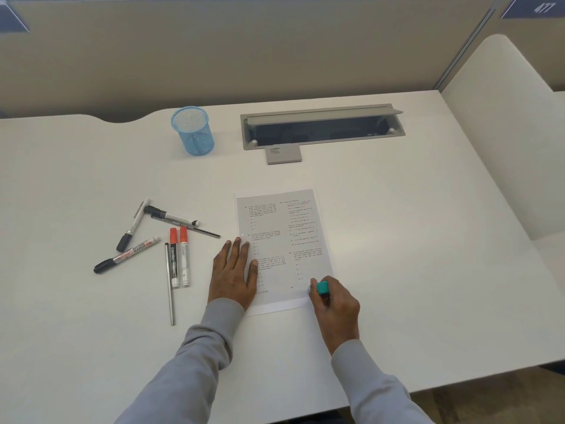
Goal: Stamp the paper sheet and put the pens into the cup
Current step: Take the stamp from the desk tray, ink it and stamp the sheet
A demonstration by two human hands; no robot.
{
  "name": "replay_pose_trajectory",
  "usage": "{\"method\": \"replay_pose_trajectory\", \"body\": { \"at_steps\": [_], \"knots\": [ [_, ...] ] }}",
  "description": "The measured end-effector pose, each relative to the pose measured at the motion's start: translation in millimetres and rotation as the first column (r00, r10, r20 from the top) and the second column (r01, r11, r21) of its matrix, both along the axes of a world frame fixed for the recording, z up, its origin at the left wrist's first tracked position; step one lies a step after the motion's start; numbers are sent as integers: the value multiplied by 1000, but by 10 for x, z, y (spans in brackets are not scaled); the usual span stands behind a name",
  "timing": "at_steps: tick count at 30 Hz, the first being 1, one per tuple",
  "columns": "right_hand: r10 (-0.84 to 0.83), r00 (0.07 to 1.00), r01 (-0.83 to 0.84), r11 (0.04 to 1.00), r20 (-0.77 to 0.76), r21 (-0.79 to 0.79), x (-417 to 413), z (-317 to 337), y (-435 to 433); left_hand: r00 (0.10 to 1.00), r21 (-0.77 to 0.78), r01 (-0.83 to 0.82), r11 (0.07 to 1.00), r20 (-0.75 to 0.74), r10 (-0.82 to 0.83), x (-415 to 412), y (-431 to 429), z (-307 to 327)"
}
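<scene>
A printed paper sheet [286, 237] lies flat on the white desk. My left hand [234, 272] rests palm down on its lower left edge, fingers spread. My right hand [333, 304] grips a teal stamp [322, 288] pressed at the sheet's lower right corner. Several pens and markers lie scattered left of the sheet: two red-capped markers [179, 260], a black-capped marker [127, 254], a thin grey pen [170, 283] and others [171, 214]. A blue mesh cup [192, 131] stands upright at the back, apart from the pens.
A grey ink pad box [283, 153] sits in front of an open cable tray [321, 127] set in the desk [412, 224]. A beige partition wall rises behind. The desk's front edge runs near my right forearm.
</scene>
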State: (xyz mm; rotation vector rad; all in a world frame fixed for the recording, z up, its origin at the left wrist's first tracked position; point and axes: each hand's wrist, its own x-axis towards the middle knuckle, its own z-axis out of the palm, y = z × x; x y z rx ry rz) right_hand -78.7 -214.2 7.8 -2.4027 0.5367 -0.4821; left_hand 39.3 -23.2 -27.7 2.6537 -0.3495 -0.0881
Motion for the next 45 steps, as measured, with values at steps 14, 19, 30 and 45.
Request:
{"method": "replay_pose_trajectory", "body": {
  "at_steps": [14, 19, 30, 45],
  "knots": [
    [-115, 980, 97, 988, 164, 117, 198, 352, -230, 999, -23, 12, 1000, -50, -13, 8, 5, 39],
    [-102, 967, 92, 994, 232, 53, 481, 573, -438, 997, -98, -8, 995, -71, 1, 0, 26, 30],
    [-12, 985, 0, 998, 171, 69, 791, 604, -324, 984, -394, -23, 919, 155, 91, 132, -101, 338],
    [116, 978, -139, 982, 174, 128, 1417, 716, -226, 958, -582, 284, 762, 144, -248, 652, -671, 899]
  ]
}}
